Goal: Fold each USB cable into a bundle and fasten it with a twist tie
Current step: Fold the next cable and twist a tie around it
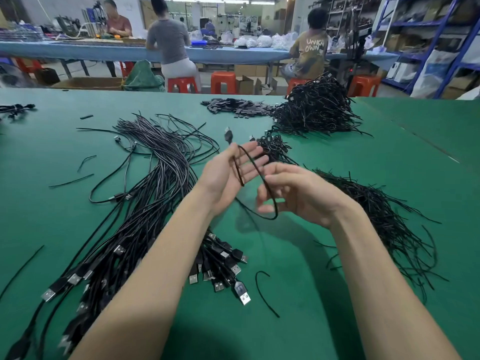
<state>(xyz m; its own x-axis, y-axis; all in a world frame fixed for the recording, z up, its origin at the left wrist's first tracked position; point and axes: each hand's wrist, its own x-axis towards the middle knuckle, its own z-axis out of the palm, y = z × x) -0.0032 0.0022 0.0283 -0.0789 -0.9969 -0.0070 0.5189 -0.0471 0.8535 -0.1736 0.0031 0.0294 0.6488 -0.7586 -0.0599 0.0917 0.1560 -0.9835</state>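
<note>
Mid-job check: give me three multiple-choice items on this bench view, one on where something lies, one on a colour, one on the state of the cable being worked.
1. The loose pile of twist ties lies where?
A. beside the right forearm
B. under the left elbow
C. on a red stool

2. The work table's cover is
A. green
B. white
C. orange

3. The cable in the hands is
A. looped, not tied
B. tied with a twist tie
C. flat on the table

Answers:
1 A, twist ties lie right of that forearm.
2 A, table is green.
3 A, cable loops between left hand and right hand, no tie on it.
</note>
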